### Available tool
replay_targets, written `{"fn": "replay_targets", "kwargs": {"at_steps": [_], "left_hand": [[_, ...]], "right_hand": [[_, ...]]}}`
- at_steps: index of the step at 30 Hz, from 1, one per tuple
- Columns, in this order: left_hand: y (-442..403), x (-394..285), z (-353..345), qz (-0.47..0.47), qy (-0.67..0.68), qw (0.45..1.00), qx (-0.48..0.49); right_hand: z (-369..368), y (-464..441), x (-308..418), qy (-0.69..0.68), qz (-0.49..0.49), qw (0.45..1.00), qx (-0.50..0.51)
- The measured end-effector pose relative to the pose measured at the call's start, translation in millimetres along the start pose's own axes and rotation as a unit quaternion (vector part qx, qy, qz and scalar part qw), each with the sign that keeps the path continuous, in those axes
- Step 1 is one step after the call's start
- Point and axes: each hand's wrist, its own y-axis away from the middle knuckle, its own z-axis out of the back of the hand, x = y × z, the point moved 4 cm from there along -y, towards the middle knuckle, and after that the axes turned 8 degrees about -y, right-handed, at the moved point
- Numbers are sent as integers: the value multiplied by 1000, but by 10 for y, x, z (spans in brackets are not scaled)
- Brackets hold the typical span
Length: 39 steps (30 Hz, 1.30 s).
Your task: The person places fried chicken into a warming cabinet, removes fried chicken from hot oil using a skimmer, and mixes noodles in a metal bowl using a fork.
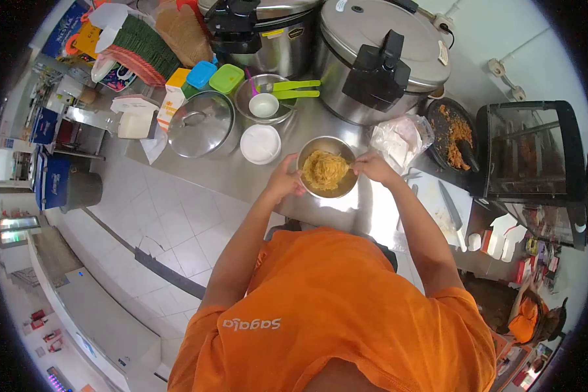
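A metal bowl (307, 149) of yellow noodles (325, 171) stands on the steel counter in front of me. My left hand (285, 180) grips the bowl's left side, thumb near the rim and fingers along the outer wall. At the right rim, my right hand (374, 168) is closed in a pinch, fingertips just over the edge of the noodles. Whatever it pinches is too small to make out. Left of the bowl sits a round white container (261, 144). A clear plastic bag (404, 140) with white contents lies just beyond my right hand.
Two large rice cookers (379, 39) stand at the back. A lidded pot (202, 124) and a metal bowl with green-handled tools (296, 85) are left. To the right are a stone mortar (452, 134), a knife (452, 209) on a white board (431, 196), and a glass-sided cabinet (529, 150).
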Motion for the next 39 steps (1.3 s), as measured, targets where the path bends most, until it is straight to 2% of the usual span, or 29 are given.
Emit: {"fn": "replay_targets", "kwargs": {"at_steps": [2, 5, 6, 8, 11, 14, 18, 19, 22, 25, 28, 29, 31, 33, 35, 36, 39], "left_hand": [[7, 77, 16, 7, 26, 1000, -5], [49, 86, 41, 12, 39, 999, -7], [64, 93, 36, 14, 40, 999, -6], [38, 102, 29, 9, 44, 999, -5], [-48, 141, 29, -3, 38, 999, 4], [-17, 62, 30, -3, 19, 1000, -1], [-34, 87, 67, -11, -7, 1000, 3], [-4, 54, 67, -9, -6, 1000, 1], [26, -36, 74, -14, -13, 1000, 1], [-36, -61, 56, -26, -36, 999, 12], [-126, -83, 69, -20, -58, 998, 14], [-151, -68, 72, -11, -50, 999, 18], [-182, -30, 79, -2, -39, 999, 12], [-181, 2, 98, -1, -41, 999, -1], [-298, 125, 119, -10, -41, 999, -2], [-338, 173, 125, -14, -42, 999, -2], [-219, 24, 89, -14, -50, 999, -2]], "right_hand": [[16, 57, 70, -5, 15, 1000, -18], [103, 2, 15, 70, 12, 996, -55], [101, 40, 154, 170, 43, 979, -100], [-35, 187, 660, 363, 102, 907, -188], [-505, 282, 964, 538, 78, 833, -100], [-661, 505, 1254, 568, 85, 818, 35], [-347, 450, 1440, 563, 119, 816, -54], [-288, 289, 1336, 562, 85, 820, -70], [-141, -186, 797, 512, 59, 848, -123], [-105, -674, 182, 394, 179, 901, -40], [-252, -648, 218, 299, 231, 926, -1], [-281, -598, 211, 338, 204, 919, -2], [-358, -112, 658, 417, 150, 897, 0], [-442, 392, 847, 540, 145, 828, 25], [-568, 766, 788, 553, 184, 810, 66], [-631, 844, 625, 558, 164, 810, 71], [-718, 843, 403, 517, 120, 847, -18]]}}
